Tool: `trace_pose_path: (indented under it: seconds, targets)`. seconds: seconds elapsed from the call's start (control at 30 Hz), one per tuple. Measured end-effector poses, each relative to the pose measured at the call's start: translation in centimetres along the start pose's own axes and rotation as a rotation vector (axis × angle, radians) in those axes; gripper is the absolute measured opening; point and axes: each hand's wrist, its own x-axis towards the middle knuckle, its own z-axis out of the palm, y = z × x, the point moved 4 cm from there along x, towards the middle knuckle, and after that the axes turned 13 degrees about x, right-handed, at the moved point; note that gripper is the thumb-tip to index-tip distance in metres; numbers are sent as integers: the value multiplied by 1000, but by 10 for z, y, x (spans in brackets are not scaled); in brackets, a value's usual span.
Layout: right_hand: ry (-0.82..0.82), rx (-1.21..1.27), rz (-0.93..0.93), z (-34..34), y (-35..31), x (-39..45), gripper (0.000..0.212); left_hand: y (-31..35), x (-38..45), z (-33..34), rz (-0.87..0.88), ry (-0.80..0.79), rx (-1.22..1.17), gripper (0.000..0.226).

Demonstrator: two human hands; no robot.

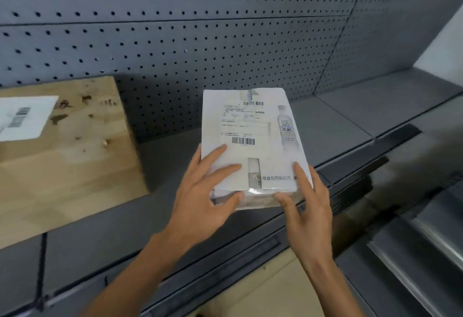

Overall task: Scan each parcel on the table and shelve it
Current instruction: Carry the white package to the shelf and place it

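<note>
A white parcel [253, 138] with a shipping label, barcodes and a printed bottle picture lies flat on the grey shelf [333, 126], its near end at the shelf's front edge. My left hand [208, 191] rests on its near left corner, fingers spread straight on top and thumb against the front face. My right hand [308, 201] touches the near right corner, with straight fingers along the side and the thumb on the front face. A brown cardboard parcel [72, 151] with a white barcode label [22, 116] sits on the same shelf to the left.
A grey pegboard back panel [200, 41] stands behind the shelf. Bare shelf surface lies to the right of the white parcel. Below the shelf front, a lower shelf holds a brown cardboard surface [280, 289]. Metal rails [426, 246] show at the lower right.
</note>
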Motion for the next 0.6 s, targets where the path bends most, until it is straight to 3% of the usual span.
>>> trace_pose_path:
  seconds: [0.6]
  targets:
    - [-322, 230, -22, 19, 70, 126, 64, 7, 57, 44, -334, 12, 234, 48]
